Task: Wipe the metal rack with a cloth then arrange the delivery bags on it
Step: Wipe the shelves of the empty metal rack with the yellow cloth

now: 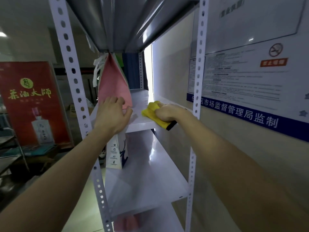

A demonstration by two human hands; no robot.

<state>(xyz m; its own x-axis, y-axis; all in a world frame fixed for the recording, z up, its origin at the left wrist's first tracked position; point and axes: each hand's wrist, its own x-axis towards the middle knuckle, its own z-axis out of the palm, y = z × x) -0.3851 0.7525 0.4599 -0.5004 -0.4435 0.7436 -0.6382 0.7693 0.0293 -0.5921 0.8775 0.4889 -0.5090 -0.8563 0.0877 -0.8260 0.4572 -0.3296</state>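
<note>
White perforated-post metal shelving [70, 52] was seen standing against a cream wall, its middle shelf board [142, 121] running away from the camera with its long axis pointed into the depth of the view. On that board a crumpled yellow microfibre cloth with a black edge [150, 113] was pressed flat under the right hand [164, 113], whose fingers were curled over the cloth and bunched it against the metal near the board's front right part. A pink paper delivery bag with white ribbon handles [113, 84] was stood upright on the left of the same board, its top reaching almost to the grey shelf above [127, 22]. The left hand [112, 113] was laid with fingers spread against the bag's lower face, apparently steadying it or shifting it aside; nothing was pinched.

The unwiped strip was judged to lie beyond and to the left of the cloth, toward the bag, so the right hand was the nearer for a stroke along the board.

One shelf down, a white printed paper bag with a dark deer motif [117, 153] was stood at the left edge.
</note>
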